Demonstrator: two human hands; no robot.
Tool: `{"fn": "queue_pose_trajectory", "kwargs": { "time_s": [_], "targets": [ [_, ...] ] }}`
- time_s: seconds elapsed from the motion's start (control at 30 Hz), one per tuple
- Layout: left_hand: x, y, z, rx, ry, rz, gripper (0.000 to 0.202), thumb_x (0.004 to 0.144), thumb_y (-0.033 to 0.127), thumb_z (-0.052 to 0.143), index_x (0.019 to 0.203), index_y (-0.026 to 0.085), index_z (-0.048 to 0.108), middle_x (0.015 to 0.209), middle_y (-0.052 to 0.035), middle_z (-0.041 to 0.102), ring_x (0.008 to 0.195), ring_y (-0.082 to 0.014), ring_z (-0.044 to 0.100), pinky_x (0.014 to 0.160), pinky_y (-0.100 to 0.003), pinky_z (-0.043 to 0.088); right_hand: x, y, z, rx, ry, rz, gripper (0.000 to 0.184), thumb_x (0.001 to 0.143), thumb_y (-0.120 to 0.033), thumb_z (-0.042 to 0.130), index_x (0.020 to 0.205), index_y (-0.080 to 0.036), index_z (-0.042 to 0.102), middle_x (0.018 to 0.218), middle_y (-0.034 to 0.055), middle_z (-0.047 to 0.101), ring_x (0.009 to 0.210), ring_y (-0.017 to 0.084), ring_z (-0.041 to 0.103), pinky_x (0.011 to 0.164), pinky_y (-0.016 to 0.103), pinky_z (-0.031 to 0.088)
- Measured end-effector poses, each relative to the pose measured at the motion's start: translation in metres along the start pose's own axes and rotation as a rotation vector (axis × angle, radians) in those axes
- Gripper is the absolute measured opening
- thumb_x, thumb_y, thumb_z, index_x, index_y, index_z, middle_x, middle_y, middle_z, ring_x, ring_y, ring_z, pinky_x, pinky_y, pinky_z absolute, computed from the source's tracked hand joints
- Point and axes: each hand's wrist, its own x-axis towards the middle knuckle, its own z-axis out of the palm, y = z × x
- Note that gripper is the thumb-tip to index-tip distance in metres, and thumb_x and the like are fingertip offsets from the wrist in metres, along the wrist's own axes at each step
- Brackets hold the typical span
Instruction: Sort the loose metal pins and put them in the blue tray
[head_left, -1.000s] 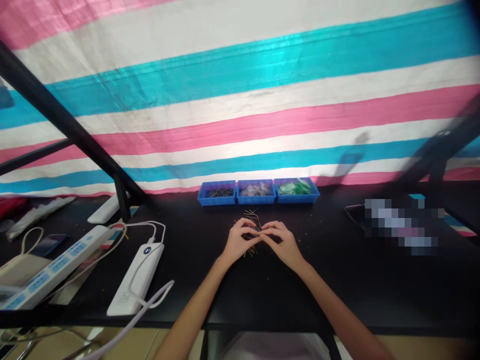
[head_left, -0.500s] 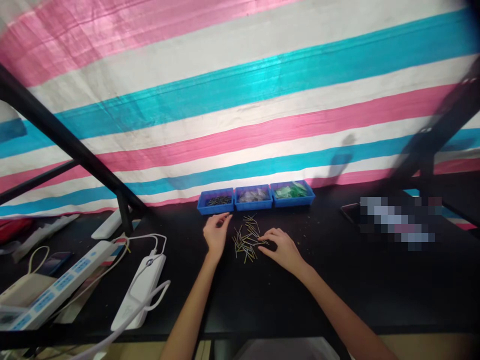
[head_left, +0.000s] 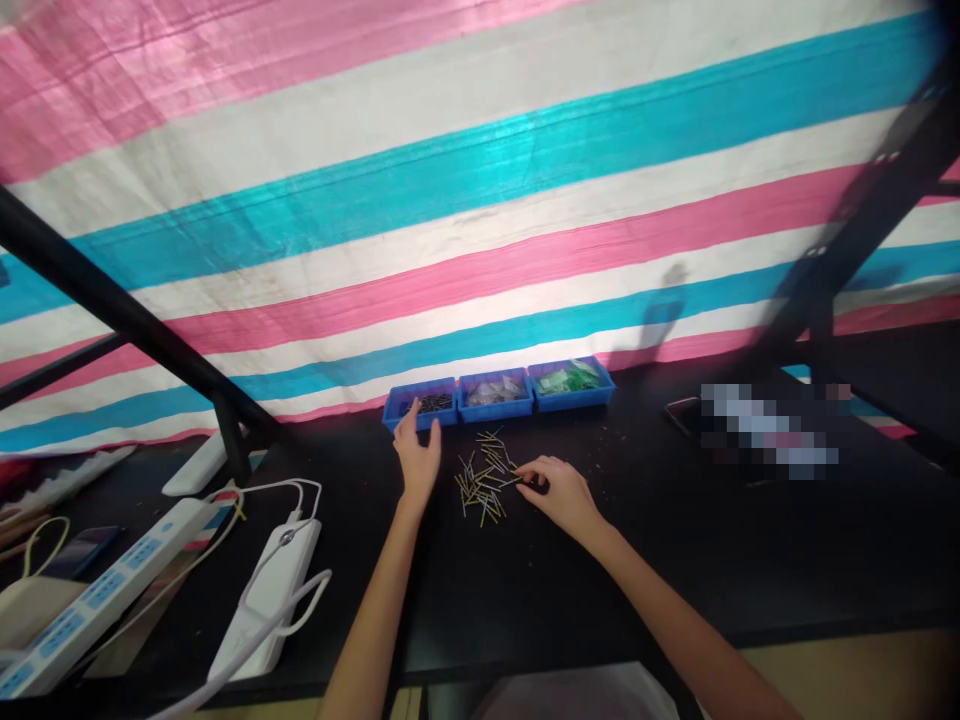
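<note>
My left hand point(head_left: 417, 462) reaches over the front of the left blue bin point(head_left: 397, 412), its index finger and thumb apart and nothing visible between them. Inside that bin lie many small dark, thin pieces point(head_left: 435, 402), partly behind my fingers. On the black table, between my hands, a loose pile of thin metal rods point(head_left: 481, 488), silver and yellowish, is scattered in all directions. At the pile's right edge my right hand point(head_left: 561, 495) is curled, thumb and index finger pinched at the end of one thin rod; the fingertips are small in view.
A middle blue bin point(head_left: 495, 408) holds clear plastic bags; the right blue bin point(head_left: 574, 398) holds green ones. At left are a white power strip point(head_left: 112, 590), a white charger-like block point(head_left: 274, 590) and cables. A dark phone-like object point(head_left: 681, 415) lies right. Striped sheeting point(head_left: 480, 220) hangs behind.
My left hand has moved up and left to the left bin, its finger and thumb spreading. My right hand stays by the pile. The whole view has shifted slightly.
</note>
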Motion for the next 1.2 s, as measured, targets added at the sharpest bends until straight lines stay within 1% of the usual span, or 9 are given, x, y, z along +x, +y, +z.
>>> {"fn": "queue_pose_trajectory", "kwargs": {
  "time_s": [0.17,0.3,0.4,0.5,0.6,0.7,0.83,1.0,1.2],
  "targets": [
    [-0.034,0.014,-0.002,-0.026,-0.077,0.053,0.034,0.082,0.026,0.050,0.115,0.021,0.053,0.114,-0.0071,0.058,0.108,-0.0209,0.049,0.095,-0.039,0.037,0.000,-0.004,-0.002,-0.013,0.060,0.037,0.021,0.072,-0.029,0.062,0.093,-0.027,0.064,0.081,-0.0004,0.062,0.073,0.016,0.055,0.068,0.029,0.038],
    [-0.047,0.025,0.000,-0.046,-0.159,0.093,0.027,0.082,0.023,0.050,0.107,0.022,0.056,0.111,-0.0054,0.059,0.107,-0.0198,0.050,0.095,-0.038,0.037,0.000,-0.003,-0.004,-0.016,0.051,0.042,0.020,0.072,-0.029,0.062,0.092,-0.027,0.064,0.081,-0.0005,0.063,0.074,0.016,0.056,0.070,0.030,0.035],
    [-0.048,0.027,0.001,-0.033,-0.189,0.116,0.024,0.081,0.022,0.050,0.104,0.023,0.058,0.109,-0.0048,0.059,0.106,-0.0198,0.051,0.093,-0.038,0.037,0.000,-0.003,-0.005,-0.014,0.047,0.042,0.018,0.073,-0.026,0.061,0.090,-0.026,0.065,0.079,-0.0007,0.063,0.074,0.016,0.056,0.071,0.031,0.034],
    [-0.047,0.026,-0.001,-0.015,-0.177,0.106,0.022,0.081,0.022,0.050,0.101,0.023,0.059,0.108,-0.0047,0.059,0.105,-0.0203,0.051,0.092,-0.038,0.038,0.000,-0.005,-0.006,-0.009,0.033,0.004,0.018,0.073,-0.026,0.061,0.091,-0.026,0.064,0.085,-0.0001,0.064,0.080,0.018,0.056,0.073,0.032,0.034],
    [-0.045,0.025,-0.004,-0.012,-0.163,0.089,0.021,0.082,0.021,0.049,0.099,0.023,0.059,0.107,-0.0046,0.060,0.105,-0.0197,0.051,0.092,-0.038,0.038,-0.001,-0.009,-0.007,-0.001,-0.019,-0.097,0.018,0.075,-0.026,0.061,0.092,-0.027,0.065,0.095,0.0007,0.064,0.087,0.019,0.056,0.076,0.033,0.035],
    [-0.045,0.026,-0.005,0.002,-0.182,0.084,0.021,0.081,0.021,0.048,0.098,0.023,0.059,0.106,-0.0050,0.060,0.104,-0.0201,0.051,0.091,-0.039,0.038,-0.001,-0.012,-0.008,0.014,-0.064,-0.208,0.015,0.079,-0.024,0.056,0.090,-0.028,0.066,0.097,0.0015,0.065,0.091,0.019,0.056,0.078,0.034,0.036],
    [-0.046,0.028,-0.004,0.042,-0.275,0.129,0.022,0.078,0.024,0.052,0.100,0.023,0.059,0.111,-0.0052,0.058,0.114,-0.0230,0.044,0.093,-0.042,0.035,0.000,-0.011,-0.007,0.023,-0.061,-0.280,0.018,0.084,-0.025,0.049,0.088,-0.027,0.067,0.093,0.0027,0.068,0.089,0.020,0.058,0.079,0.036,0.038],
    [-0.051,0.033,-0.005,0.026,-0.391,0.204,0.022,0.077,0.025,0.053,0.099,0.023,0.059,0.114,-0.0056,0.056,0.120,-0.0237,0.038,0.096,-0.043,0.032,0.000,-0.006,0.000,-0.012,-0.060,-0.307,0.017,0.082,-0.026,0.051,0.089,-0.028,0.068,0.090,0.0019,0.069,0.085,0.020,0.060,0.076,0.036,0.041],
    [-0.052,0.037,-0.007,0.002,-0.423,0.237,0.020,0.079,0.025,0.051,0.097,0.022,0.059,0.114,-0.0059,0.057,0.120,-0.0222,0.039,0.097,-0.041,0.033,-0.001,-0.006,0.005,-0.034,-0.108,-0.311,0.016,0.081,-0.024,0.053,0.089,-0.028,0.067,0.086,0.0008,0.069,0.082,0.019,0.060,0.074,0.034,0.040]
  ]
}}
